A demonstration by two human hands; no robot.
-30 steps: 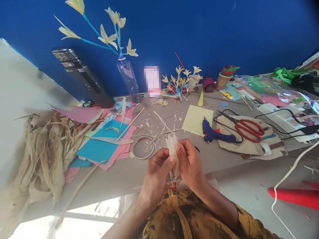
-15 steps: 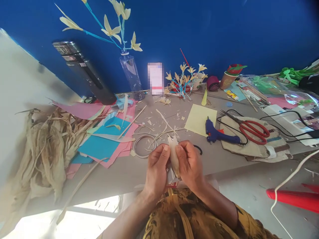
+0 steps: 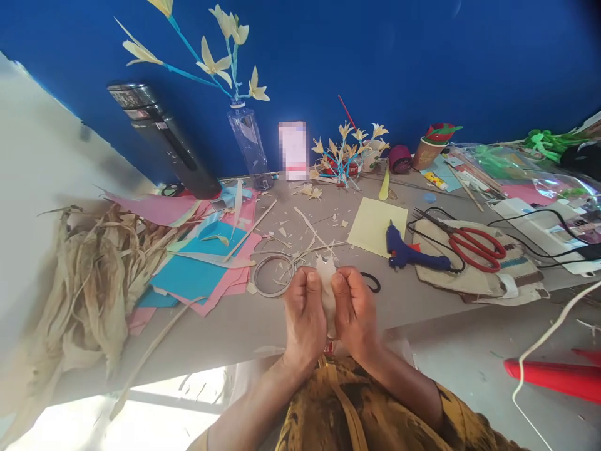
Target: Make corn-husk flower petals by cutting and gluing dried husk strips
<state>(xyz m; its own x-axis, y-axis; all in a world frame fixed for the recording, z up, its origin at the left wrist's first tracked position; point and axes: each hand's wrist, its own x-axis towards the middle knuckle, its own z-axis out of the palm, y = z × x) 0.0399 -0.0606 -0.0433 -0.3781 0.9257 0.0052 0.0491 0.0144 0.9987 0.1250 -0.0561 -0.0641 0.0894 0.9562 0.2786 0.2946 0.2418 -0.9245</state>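
Between my two hands is a pale strip of dried husk (image 3: pixel 327 288) with a notched, pointed top edge. My left hand (image 3: pixel 304 313) pinches its left side, thumb pressed on top. On the other side my right hand (image 3: pixel 355 310) grips the right edge in the same way. The husk's lower end is partly hidden by the hands. Just beyond lie thin husk strips and small scraps (image 3: pixel 310 222), and a roll of tape (image 3: pixel 273 275) rests to the left of my left hand.
To the right are a blue glue gun (image 3: pixel 413 255), red-handled scissors (image 3: pixel 479 244) and yellow paper (image 3: pixel 375 222). Dried husks (image 3: pixel 94 294) and coloured paper sheets (image 3: pixel 188 269) lie left. Behind stand a dark flask (image 3: pixel 164 141), a bottle of husk flowers (image 3: pixel 248 141) and smaller flowers (image 3: pixel 342 163).
My hands have drawn slightly closer together around the husk, which now faces up flatter and wider between the thumbs. The left hand shifted a little right. The view has moved slightly.
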